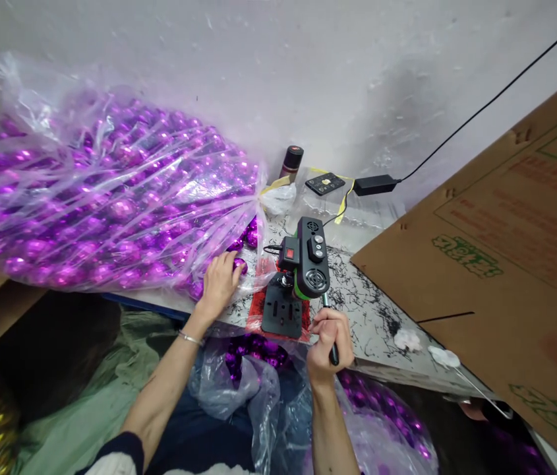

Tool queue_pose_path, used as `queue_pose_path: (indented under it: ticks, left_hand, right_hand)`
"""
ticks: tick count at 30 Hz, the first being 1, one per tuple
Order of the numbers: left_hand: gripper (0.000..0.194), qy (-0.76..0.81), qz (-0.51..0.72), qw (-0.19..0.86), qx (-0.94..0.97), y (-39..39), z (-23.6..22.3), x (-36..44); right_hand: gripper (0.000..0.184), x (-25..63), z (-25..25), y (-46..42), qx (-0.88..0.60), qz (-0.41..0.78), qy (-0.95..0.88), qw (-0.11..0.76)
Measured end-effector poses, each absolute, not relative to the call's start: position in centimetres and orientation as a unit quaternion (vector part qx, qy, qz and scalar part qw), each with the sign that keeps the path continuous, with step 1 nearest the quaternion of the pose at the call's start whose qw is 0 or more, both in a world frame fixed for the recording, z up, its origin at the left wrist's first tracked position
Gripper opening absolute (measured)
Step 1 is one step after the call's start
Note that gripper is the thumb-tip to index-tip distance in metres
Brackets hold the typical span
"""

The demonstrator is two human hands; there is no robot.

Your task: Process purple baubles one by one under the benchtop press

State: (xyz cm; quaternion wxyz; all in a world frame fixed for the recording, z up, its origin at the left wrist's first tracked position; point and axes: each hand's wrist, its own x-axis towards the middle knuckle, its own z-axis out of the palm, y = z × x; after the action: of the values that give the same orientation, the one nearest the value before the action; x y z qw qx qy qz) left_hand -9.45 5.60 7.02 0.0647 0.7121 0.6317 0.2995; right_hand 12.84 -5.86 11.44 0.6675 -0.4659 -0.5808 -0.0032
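Bauble on counter by clear bag looks light, slick, crushable, best cupped round its middle; left hand touches it, grip unclear, right hand clenched on black machine handle.

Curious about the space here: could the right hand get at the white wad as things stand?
Probably yes: only littered tabletop seems to lie between the right hand and the white wad, though that hand grips a black handle.
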Motion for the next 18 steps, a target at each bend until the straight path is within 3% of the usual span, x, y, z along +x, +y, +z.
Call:
queue_pose_path:
  ticks: [3, 5, 13, 18]
  left_hand:
    - [0.041, 0.653, 0.157, 0.128, 0.729, 7.7, 8.4, -9.8]
    - [0.045, 0.646, 0.146, 0.168, 0.73, 7.8, 8.4, -9.6]
    - [0.075, 0.512, 0.497, 0.514, 0.476, 5.6, 8.7, -10.2]
    - [0.073, 0.422, 0.517, 0.65, 0.365, 2.1, 9.0, -9.1]
  right_hand:
    - [0.039, 12.9, 11.3, -5.9, -0.467, -0.004, -0.582, 0.666]
    - [0.039, 12.9, 11.3, -6.0, -0.467, -0.008, -0.585, 0.663]
    - [0.038, 12.7, 13.4, -5.7, -0.462, -0.005, -0.581, 0.67]
    - [0.039, 12.5, 15.7, -5.4, -0.487, 0.017, -0.562, 0.669]
